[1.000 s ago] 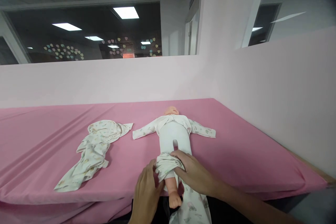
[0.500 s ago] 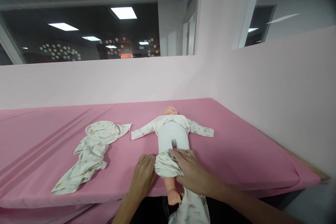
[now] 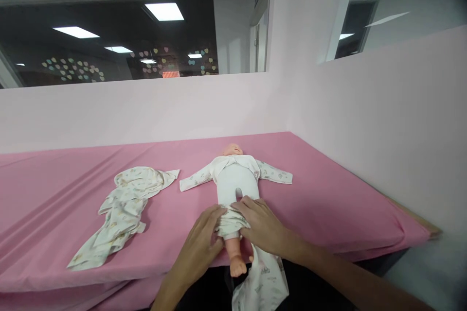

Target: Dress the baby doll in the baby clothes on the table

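Note:
A baby doll (image 3: 238,180) lies on its back on the pink-covered table, head away from me, arms spread in printed white sleeves. White printed baby trousers (image 3: 230,222) are bunched around the leg on the left, whose bare foot (image 3: 238,266) sticks out below. My left hand (image 3: 204,238) grips the bunched cloth at its left side, thumb below and fingers above. My right hand (image 3: 260,226) pinches the same cloth from the right, its fingers lying over the doll's legs. The other trouser leg (image 3: 260,279) hangs over the table's front edge. The second foot is mostly hidden.
A crumpled white printed baby garment (image 3: 126,209) lies on the pink sheet (image 3: 328,204) to the left. Pale walls (image 3: 182,112) with windows border the table at the back and right. The table's front edge is close to me.
Both hands have shifted slightly up the doll's leg with the bunched trousers. My left hand has turned so its thumb shows beneath the cloth. The view has moved a little.

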A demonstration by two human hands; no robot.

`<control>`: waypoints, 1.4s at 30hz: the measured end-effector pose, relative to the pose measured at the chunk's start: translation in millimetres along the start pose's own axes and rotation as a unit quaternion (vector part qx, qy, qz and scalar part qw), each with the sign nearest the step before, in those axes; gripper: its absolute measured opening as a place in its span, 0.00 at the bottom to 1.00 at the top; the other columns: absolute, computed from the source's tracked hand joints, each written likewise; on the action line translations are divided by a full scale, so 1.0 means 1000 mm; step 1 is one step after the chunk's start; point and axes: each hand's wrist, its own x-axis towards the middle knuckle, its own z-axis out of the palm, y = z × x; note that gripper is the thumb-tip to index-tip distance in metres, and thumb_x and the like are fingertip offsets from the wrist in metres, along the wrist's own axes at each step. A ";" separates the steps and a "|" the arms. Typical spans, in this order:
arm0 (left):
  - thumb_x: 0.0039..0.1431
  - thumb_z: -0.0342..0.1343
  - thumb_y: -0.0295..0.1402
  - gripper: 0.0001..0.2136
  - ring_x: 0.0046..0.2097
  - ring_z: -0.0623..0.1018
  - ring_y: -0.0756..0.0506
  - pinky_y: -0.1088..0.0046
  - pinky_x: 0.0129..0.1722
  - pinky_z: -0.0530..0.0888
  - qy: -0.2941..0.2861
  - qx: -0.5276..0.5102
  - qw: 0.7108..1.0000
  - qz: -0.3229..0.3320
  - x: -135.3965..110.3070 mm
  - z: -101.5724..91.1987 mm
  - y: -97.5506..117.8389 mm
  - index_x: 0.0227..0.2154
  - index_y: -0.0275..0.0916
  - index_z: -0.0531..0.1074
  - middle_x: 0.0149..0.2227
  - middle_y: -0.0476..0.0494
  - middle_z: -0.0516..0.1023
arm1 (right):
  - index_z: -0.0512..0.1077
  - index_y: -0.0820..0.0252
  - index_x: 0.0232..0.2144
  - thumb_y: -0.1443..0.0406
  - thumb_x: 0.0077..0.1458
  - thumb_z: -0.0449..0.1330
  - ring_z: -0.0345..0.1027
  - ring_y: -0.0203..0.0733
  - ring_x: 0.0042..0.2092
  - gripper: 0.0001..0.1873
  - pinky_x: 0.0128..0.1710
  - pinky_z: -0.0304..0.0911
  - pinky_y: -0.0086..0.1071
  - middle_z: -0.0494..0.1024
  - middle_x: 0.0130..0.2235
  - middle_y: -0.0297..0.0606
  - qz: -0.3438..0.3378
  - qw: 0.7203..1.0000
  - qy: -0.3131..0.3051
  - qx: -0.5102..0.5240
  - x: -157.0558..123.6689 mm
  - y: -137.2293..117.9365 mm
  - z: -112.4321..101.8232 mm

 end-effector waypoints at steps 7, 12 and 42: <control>0.56 0.46 0.30 0.11 0.46 0.72 0.43 0.64 0.48 0.69 -0.011 0.038 0.998 -0.040 0.008 0.013 -0.015 0.41 0.40 0.67 0.42 0.44 0.74 | 0.69 0.60 0.41 0.71 0.51 0.51 0.65 0.41 0.41 0.15 0.39 0.55 0.34 0.70 0.44 0.39 0.037 0.999 0.017 0.028 0.011 0.004 -0.005; 0.60 0.46 0.38 0.11 0.41 0.73 0.44 0.65 0.44 0.70 0.020 -0.008 0.993 -0.120 0.011 0.015 -0.029 0.40 0.40 0.67 0.41 0.45 0.74 | 0.69 0.58 0.43 0.65 0.53 0.56 0.64 0.42 0.45 0.13 0.44 0.58 0.36 0.69 0.44 0.37 0.047 0.991 0.027 0.123 -0.013 0.003 -0.013; 0.65 0.44 0.34 0.11 0.30 0.68 0.47 0.72 0.31 0.64 -0.189 0.128 0.964 0.134 0.056 0.036 0.075 0.26 0.39 0.63 0.27 0.48 0.70 | 0.68 0.58 0.29 0.52 0.59 0.51 0.62 0.39 0.33 0.18 0.37 0.59 0.32 0.69 0.29 0.33 0.211 0.900 0.133 0.358 -0.105 0.041 0.050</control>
